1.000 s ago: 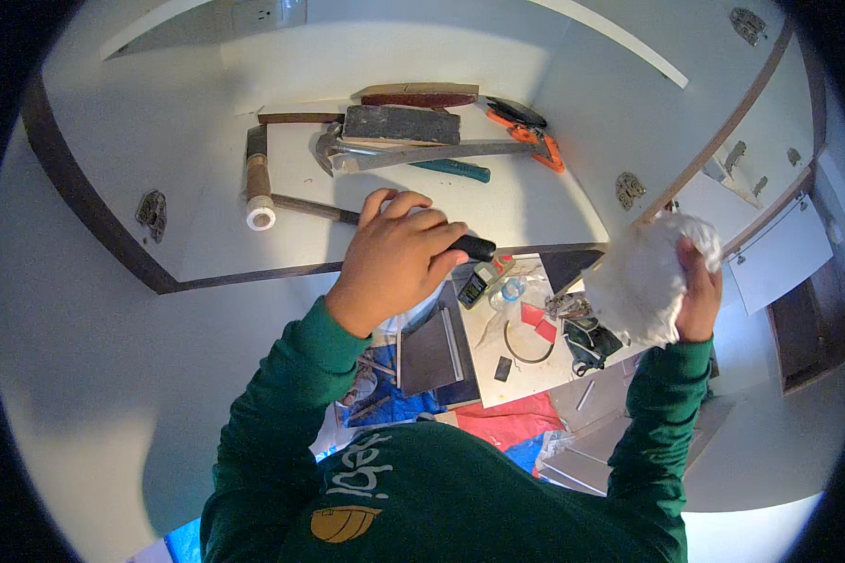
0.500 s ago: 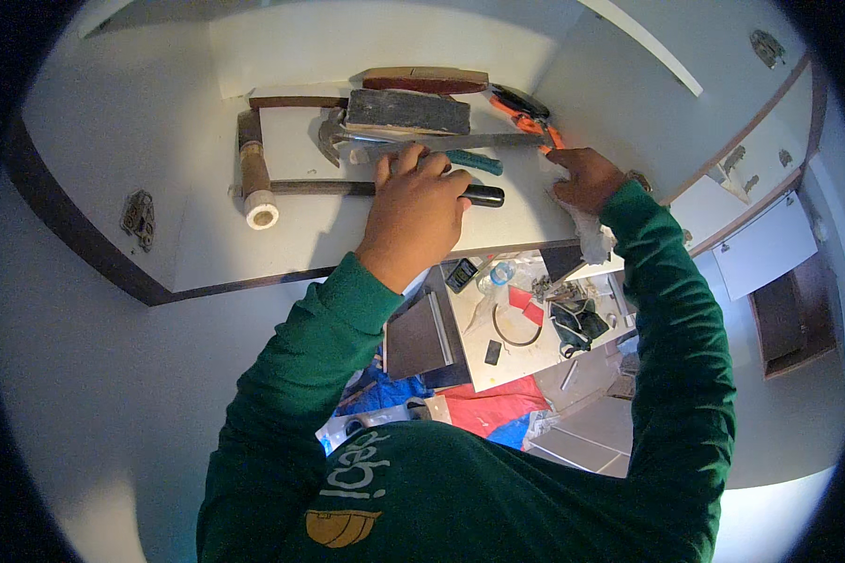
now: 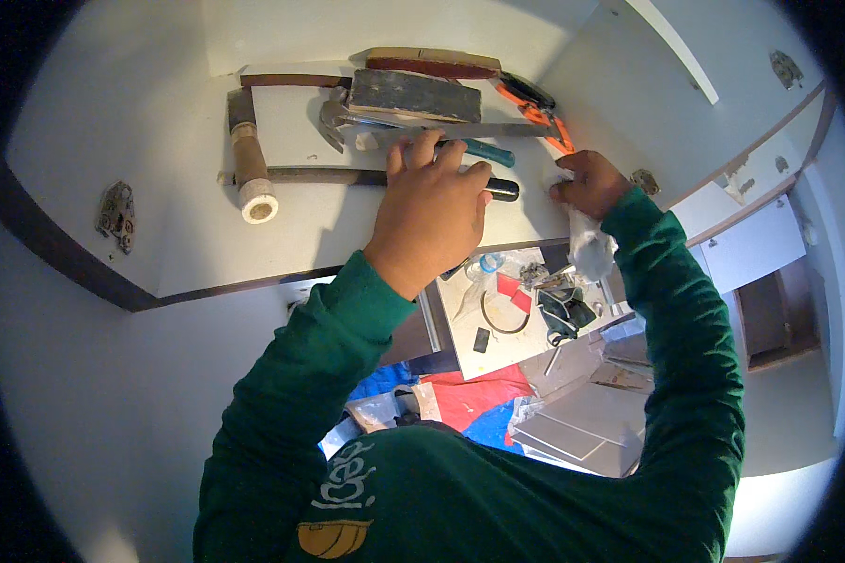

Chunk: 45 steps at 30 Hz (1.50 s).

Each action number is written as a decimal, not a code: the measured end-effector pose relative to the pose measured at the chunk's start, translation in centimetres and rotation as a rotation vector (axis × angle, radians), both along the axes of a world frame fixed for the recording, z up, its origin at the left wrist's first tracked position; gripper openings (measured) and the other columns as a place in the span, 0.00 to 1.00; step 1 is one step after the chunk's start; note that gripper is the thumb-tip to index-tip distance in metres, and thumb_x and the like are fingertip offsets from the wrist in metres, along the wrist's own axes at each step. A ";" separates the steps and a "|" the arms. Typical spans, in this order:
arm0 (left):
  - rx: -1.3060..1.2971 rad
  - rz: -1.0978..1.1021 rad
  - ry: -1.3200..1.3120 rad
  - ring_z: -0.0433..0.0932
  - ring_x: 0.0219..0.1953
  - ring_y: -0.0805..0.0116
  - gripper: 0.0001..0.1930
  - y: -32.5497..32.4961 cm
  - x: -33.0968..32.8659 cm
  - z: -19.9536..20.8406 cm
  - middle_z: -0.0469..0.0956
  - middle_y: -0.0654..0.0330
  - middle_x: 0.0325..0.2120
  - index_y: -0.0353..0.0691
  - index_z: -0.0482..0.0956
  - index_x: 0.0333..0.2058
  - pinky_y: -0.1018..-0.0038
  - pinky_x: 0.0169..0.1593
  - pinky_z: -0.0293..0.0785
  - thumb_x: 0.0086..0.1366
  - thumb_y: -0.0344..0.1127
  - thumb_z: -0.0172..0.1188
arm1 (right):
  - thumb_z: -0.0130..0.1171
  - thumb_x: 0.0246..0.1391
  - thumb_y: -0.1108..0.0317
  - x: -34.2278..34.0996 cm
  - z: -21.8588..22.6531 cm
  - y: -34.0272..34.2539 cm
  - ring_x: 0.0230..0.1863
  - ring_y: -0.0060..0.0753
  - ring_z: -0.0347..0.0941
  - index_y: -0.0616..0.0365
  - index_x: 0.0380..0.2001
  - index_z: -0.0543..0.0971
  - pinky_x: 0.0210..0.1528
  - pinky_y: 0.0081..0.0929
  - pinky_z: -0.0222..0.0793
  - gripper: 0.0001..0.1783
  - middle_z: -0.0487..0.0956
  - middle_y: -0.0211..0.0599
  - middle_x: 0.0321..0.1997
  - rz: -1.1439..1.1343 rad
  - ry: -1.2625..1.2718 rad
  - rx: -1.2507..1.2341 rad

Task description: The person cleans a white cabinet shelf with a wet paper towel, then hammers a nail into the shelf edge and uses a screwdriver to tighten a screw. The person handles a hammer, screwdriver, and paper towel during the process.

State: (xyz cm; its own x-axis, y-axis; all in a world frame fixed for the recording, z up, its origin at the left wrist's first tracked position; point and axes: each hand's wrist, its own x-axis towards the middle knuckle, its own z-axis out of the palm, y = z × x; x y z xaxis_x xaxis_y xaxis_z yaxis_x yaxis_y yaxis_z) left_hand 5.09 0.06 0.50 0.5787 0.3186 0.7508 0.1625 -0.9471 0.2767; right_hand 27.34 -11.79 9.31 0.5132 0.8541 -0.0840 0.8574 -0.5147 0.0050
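Observation:
My left hand (image 3: 432, 211) lies palm down with fingers spread over tools on the white cabinet shelf (image 3: 207, 267). Beneath it runs a long dark bar with a black handle (image 3: 504, 190), whose middle the hand hides. The fingertips reach a flat grey metal strip (image 3: 512, 130) and a claw hammer with a teal grip (image 3: 488, 153); whether they press on either I cannot tell. Farther right, my right hand (image 3: 593, 183) is closed on a crumpled, clear whitish plastic piece (image 3: 591, 249), which hangs below it past the shelf edge.
A wooden tool with a pale round end (image 3: 251, 174) lies at left. Behind are a dark block (image 3: 415, 97), a red-brown wooden piece (image 3: 432, 63) and orange-and-black handled pliers (image 3: 540, 117). Below stands a cluttered white table (image 3: 460, 319). Metal hinges (image 3: 116, 217) jut from the cabinet sides.
The view has shifted slightly. My right hand has drawn in around the plastic, and more of it hangs below the hand. My left hand remains spread over the tools.

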 end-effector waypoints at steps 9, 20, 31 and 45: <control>-0.010 -0.020 -0.015 0.62 0.60 0.51 0.16 -0.1 -0.3 0.0 0.73 0.55 0.50 0.45 0.81 0.45 0.48 0.62 0.54 0.58 0.40 0.61 | 0.64 0.48 0.62 -0.2 -1.9 -1.2 0.52 0.47 0.76 0.61 0.49 0.78 0.59 0.36 0.69 0.25 0.79 0.50 0.50 0.058 -0.020 0.079; -0.033 -0.044 -0.019 0.62 0.59 0.50 0.17 0.0 -0.2 0.1 0.73 0.53 0.51 0.45 0.80 0.47 0.48 0.62 0.54 0.58 0.41 0.61 | 0.61 0.41 0.67 2.0 -1.9 -1.7 0.46 0.52 0.77 0.58 0.41 0.82 0.52 0.42 0.73 0.19 0.81 0.48 0.43 0.319 -0.187 -0.017; -0.039 -0.040 -0.037 0.62 0.60 0.49 0.20 -0.1 -0.3 0.5 0.72 0.53 0.53 0.44 0.77 0.51 0.47 0.62 0.54 0.59 0.40 0.60 | 0.61 0.39 0.72 1.5 -1.7 0.0 0.47 0.55 0.76 0.60 0.42 0.81 0.51 0.42 0.72 0.21 0.80 0.52 0.43 0.387 -0.219 0.009; -0.036 -0.030 -0.039 0.62 0.59 0.49 0.20 -0.4 -0.4 0.8 0.73 0.53 0.53 0.42 0.77 0.51 0.48 0.61 0.56 0.59 0.37 0.59 | 0.62 0.44 0.66 2.1 -1.7 -0.7 0.47 0.50 0.77 0.60 0.45 0.80 0.53 0.40 0.72 0.22 0.80 0.52 0.46 0.189 -0.126 0.072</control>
